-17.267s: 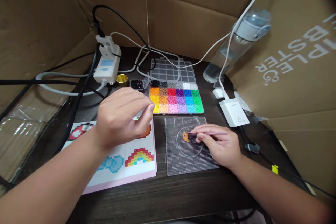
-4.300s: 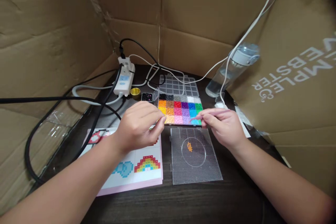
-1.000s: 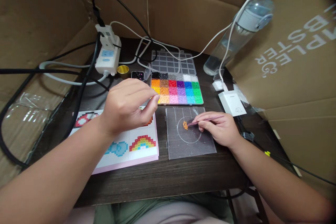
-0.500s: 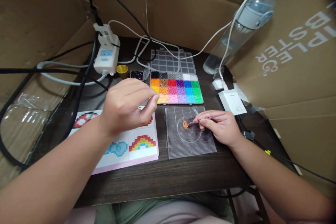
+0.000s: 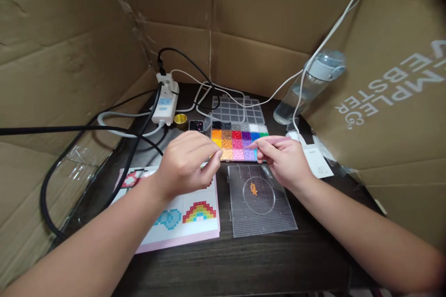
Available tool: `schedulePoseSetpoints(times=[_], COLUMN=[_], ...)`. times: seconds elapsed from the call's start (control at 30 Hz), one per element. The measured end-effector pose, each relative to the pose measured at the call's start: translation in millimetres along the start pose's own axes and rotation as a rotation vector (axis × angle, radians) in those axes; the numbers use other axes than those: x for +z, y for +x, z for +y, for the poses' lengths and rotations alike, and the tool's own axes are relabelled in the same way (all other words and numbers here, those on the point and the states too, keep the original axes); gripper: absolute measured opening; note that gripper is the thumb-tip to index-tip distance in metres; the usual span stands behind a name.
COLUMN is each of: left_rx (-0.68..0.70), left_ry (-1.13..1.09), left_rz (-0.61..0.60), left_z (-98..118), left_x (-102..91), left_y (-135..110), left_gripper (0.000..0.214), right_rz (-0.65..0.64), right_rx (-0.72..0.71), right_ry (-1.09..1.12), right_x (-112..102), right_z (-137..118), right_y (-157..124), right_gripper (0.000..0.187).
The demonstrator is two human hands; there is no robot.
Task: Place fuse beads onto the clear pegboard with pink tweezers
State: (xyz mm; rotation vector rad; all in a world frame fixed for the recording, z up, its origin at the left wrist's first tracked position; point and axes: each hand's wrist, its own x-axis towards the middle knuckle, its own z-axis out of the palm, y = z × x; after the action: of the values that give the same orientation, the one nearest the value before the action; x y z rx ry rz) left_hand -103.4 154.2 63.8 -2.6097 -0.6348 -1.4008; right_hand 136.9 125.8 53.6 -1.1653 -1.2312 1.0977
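My right hand [image 5: 285,160] is closed on thin pink tweezers [image 5: 270,141] whose tips reach over the purple and pink cells of the open bead box [image 5: 239,141]. My left hand [image 5: 186,162] hovers in a loose pinch above the pattern sheet [image 5: 181,216], thumb and forefinger together near the box's orange corner; what they pinch is too small to name. The clear pegboard [image 5: 261,204] lies in front of the box with a small cluster of orange beads [image 5: 253,189] inside its ring.
A power strip [image 5: 166,100] with black and white cables, a gold cap [image 5: 180,119] and a small pot of dark beads [image 5: 195,125] sit at the back left. A water bottle [image 5: 308,88] and a white charger [image 5: 318,162] are at the right. Cardboard walls surround the dark table.
My right hand has lifted the tweezers off the orange beads on the pegboard and carried them back over the bead box. The view has tilted up. My left hand keeps its pinch.
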Motion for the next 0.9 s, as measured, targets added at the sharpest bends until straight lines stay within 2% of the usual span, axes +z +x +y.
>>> schedulePoseSetpoints(times=[0.17,0.23,0.33,0.47,0.57,0.73,0.9], left_rx=[-0.011,-0.012,-0.016,-0.026,-0.037,-0.023,-0.036], left_ry=[-0.02,-0.026,-0.025,-0.025,-0.022,-0.011,-0.009], left_rz=[0.001,-0.001,0.0,-0.007,-0.014,-0.01,-0.016], left_z=[0.9,1.2,1.2,0.4,0.5,1.2,-0.3], left_x=[-1.4,-0.7,0.2,0.3,1.1,3.5,5.9], left_y=[-1.4,-1.7,-1.9,-2.4,-2.1,0.4,0.5], left_gripper=[0.008,0.007,0.007,0.008,0.009,0.01,0.011], right_rz=[0.146,0.146,0.119,0.102,0.065,-0.14,-0.246], right_rx=[0.103,0.127,0.068,-0.059,-0.081,-0.076,-0.059], right_ry=[0.061,-0.038,-0.209,-0.241,-0.274,-0.281,-0.258], right_x=[27.7,31.6,29.4,9.9,-13.8,-48.1,-59.8], right_z=[7.4,9.1,4.9,-6.0,-8.5,6.9,22.2], right_y=[28.2,33.3,34.5,20.2,-3.9,-44.3,-52.8], right_gripper=[0.023,0.023,0.024,0.023,0.02,0.01,0.012])
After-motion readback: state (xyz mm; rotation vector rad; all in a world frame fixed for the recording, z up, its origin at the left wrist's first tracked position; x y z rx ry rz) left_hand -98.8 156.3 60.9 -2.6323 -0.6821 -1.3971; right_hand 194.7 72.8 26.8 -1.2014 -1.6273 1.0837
